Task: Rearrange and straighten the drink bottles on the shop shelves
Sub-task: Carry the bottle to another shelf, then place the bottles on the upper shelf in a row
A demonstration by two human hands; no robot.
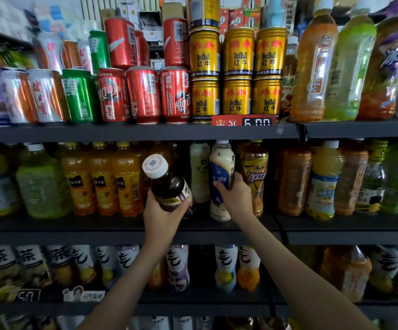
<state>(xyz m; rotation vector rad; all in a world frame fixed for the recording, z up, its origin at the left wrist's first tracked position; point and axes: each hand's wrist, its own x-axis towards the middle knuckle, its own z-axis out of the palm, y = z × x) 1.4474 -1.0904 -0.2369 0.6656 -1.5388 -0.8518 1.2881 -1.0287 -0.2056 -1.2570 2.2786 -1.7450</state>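
Centre frame: your left hand (162, 216) is gripping a tilted dark bottle (170, 184), white-capped; your right hand (237, 197) is clasping the cream bottle (220, 163) standing on the middle shelf (74, 226).

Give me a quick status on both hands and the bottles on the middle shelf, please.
Left hand grips dark bottle, tilted. Right hand holds cream bottle, standing on middle shelf. Yellow tea bottle close beside it.
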